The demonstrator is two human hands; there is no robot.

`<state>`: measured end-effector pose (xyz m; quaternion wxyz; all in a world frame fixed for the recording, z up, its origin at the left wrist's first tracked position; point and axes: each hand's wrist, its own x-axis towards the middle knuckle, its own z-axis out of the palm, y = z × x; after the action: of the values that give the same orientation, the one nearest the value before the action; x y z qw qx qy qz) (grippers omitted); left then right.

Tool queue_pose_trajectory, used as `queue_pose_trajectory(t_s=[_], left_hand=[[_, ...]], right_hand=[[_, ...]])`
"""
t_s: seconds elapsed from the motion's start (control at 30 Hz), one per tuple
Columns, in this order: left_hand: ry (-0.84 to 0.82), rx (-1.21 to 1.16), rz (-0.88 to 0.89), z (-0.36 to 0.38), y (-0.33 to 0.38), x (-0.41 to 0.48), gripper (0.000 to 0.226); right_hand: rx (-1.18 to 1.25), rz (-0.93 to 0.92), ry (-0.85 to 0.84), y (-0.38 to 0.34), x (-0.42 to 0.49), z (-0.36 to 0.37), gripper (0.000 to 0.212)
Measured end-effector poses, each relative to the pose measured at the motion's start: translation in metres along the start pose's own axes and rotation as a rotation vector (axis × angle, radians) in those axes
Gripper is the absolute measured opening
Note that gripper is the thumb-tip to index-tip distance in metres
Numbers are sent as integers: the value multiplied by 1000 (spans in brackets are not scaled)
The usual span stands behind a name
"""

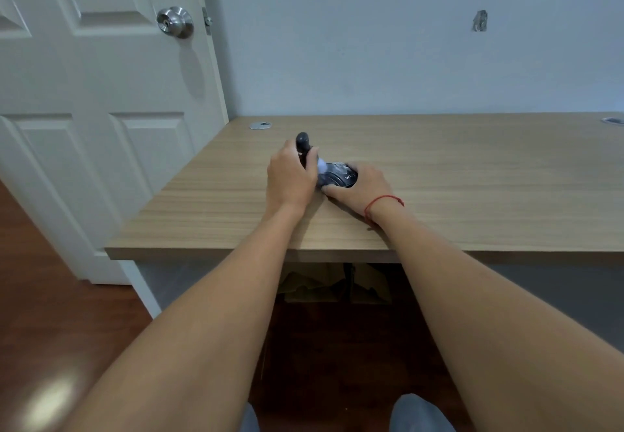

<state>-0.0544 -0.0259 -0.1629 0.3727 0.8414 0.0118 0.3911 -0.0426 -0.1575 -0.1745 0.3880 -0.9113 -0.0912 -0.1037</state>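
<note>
A dark round object with white lettering [341, 176] lies on the wooden desk [456, 175]. My right hand [361, 188] grips it from the right, fingers curled round its edge. My left hand [290, 175] holds a dark handle-like piece [303, 142] that sticks up past my fingers. A small white part [321, 165] shows between the two hands. How the dark pieces join is hidden by my hands.
A white panelled door [101, 110] with a metal knob [175, 22] stands left of the desk. Round cable grommets [260, 125] sit at the desk's back corners. A blue wall is behind, wooden floor below, and some bags under the desk.
</note>
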Motion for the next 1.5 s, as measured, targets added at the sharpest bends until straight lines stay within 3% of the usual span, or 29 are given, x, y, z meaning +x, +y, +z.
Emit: queue_pose_trajectory(t_s=[0.13, 0.37, 0.53, 0.6, 0.73, 0.9, 1.0, 1.13, 1.33, 1.5], left_hand=[[-45, 182, -78, 2, -5, 2, 29], [-26, -111, 102, 0, 4, -2, 25], [-30, 36, -28, 3, -5, 4, 25], [-47, 136, -72, 3, -7, 5, 26], [-9, 89, 13, 4, -1, 2, 28], [-8, -33, 153, 3, 6, -4, 27], [-20, 62, 54, 3, 1, -1, 26], [-49, 215, -45, 3, -3, 1, 28], [-2, -102, 165, -2, 10, -5, 23], [-39, -63, 85, 0, 4, -4, 25]], right_hand=[[16, -4, 10, 0, -1, 1, 47], [29, 2, 18, 1, -1, -1, 48], [32, 18, 22, -1, 0, 1, 80], [37, 28, 14, 0, 1, 3, 83], [54, 28, 24, 2, 1, 3, 79], [40, 10, 5, 2, 1, 3, 57], [37, 7, 4, 1, 1, 3, 67], [37, 8, 0, 2, 1, 4, 55], [48, -4, 2, 5, 2, 2, 45], [48, -9, 4, 6, 2, 2, 45]])
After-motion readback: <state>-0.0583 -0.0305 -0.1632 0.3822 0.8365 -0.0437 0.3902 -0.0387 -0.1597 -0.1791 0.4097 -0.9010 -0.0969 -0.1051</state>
